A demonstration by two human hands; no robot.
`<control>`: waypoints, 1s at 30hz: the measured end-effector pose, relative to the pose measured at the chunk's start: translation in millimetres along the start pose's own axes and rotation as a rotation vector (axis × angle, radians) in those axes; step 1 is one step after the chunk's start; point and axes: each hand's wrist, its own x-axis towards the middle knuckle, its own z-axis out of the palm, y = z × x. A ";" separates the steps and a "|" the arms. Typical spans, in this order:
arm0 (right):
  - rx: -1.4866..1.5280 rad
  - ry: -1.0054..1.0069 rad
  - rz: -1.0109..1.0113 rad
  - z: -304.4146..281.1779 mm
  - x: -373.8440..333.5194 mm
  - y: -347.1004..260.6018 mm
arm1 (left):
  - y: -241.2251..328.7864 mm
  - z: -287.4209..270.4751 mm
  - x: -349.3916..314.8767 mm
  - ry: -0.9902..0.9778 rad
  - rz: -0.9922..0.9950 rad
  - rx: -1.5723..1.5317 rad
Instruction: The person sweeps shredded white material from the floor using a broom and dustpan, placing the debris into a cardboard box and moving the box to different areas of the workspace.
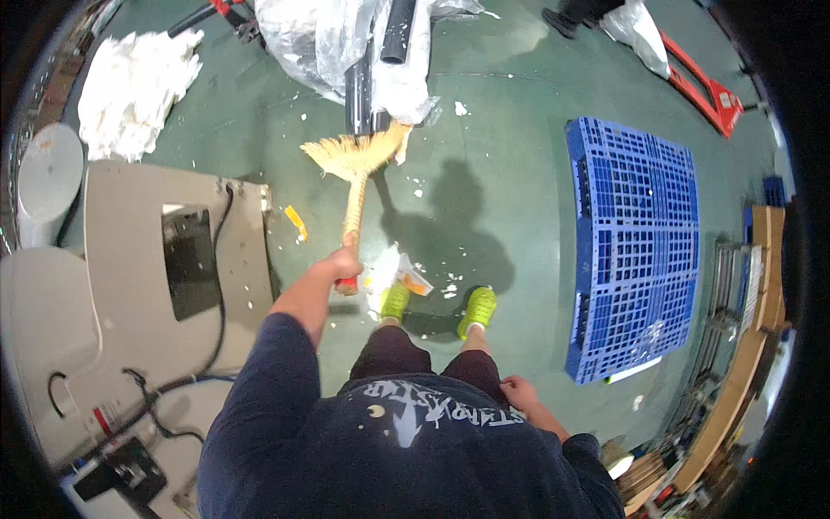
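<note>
My left hand (345, 263) is closed around the handle of a straw broom (354, 195) with a red end. The broom's pale bristles fan out on the far side, beside black tubes (357, 95) wrapped in clear plastic. My right hand (519, 394) hangs by my right thigh with loosely bent fingers and nothing visible in it. White and orange scraps (415, 282) lie by my left green shoe (394, 302). A strip of orange peel-like litter (296, 221) lies left of the broom, and small white bits dot the green floor.
A blue plastic pallet (640, 251) lies to the right, with a red pallet jack (705, 91) beyond it. On the left stands a beige machine cabinet (130, 285) with black cables. A white heap (138, 91) sits at the far left. Another person's foot (560, 22) shows at the top right.
</note>
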 end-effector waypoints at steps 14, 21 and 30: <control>0.226 0.176 0.142 -210.9 99.4 85.5 | -60.5 118.7 -279.4 -0.189 -0.190 -0.548; 0.004 0.026 -0.060 -243.8 141.9 -54.0 | -38.7 162.9 -306.3 0.169 -0.339 -0.856; -0.066 -0.039 -0.404 -237.6 163.1 -281.2 | -89.7 111.4 -105.6 0.195 -0.373 -0.936</control>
